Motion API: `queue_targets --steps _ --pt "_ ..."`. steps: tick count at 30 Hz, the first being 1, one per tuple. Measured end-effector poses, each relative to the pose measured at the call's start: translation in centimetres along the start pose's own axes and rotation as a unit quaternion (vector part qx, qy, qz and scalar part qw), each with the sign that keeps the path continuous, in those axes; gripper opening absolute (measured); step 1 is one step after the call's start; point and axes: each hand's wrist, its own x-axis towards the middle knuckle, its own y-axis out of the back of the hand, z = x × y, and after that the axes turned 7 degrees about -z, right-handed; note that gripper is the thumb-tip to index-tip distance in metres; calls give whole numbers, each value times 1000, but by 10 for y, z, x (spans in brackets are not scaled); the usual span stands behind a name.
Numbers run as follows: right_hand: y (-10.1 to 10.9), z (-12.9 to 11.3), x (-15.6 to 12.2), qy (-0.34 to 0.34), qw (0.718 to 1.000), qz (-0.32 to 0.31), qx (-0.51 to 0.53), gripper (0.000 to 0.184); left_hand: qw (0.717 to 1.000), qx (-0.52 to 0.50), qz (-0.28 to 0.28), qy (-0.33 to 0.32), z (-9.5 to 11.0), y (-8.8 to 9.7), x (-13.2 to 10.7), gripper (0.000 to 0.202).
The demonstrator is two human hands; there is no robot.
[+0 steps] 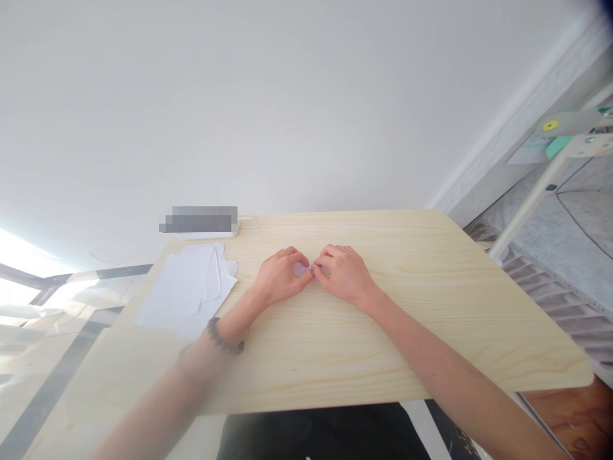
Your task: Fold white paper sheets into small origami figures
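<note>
Left hand [280, 278] and right hand [342, 275] meet fingertip to fingertip near the centre of the table [431, 306], both pinched on the small paper piece [302, 268], which sits low against the wood and is mostly hidden by fingers. Loose white sheets [189, 287] lie at 9 o'clock of the hands, apart. Judgement: a fold this small wants edges aligned first, then firm pressure from the middle outward.

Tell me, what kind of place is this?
Likely a room at home, at a desk: a light wooden table by a white wall, loose white paper sheets, and the left hand and right hand pinching a small paper piece.
</note>
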Motion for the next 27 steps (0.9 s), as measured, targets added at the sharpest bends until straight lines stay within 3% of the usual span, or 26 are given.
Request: queue_targets --steps 8,20,27 --pt "-2 -2 0 -2 1000 -25 -3 13 1000 18 -4 -6 -1 -2 0 19" --pt "-3 -1 0 -18 999 -35 -12 12 999 34 -3 -17 -2 -4 0 20" --pt "2 14 -1 -24 996 -44 79 22 1000 -22 7 -12 -11 -3 2 29"
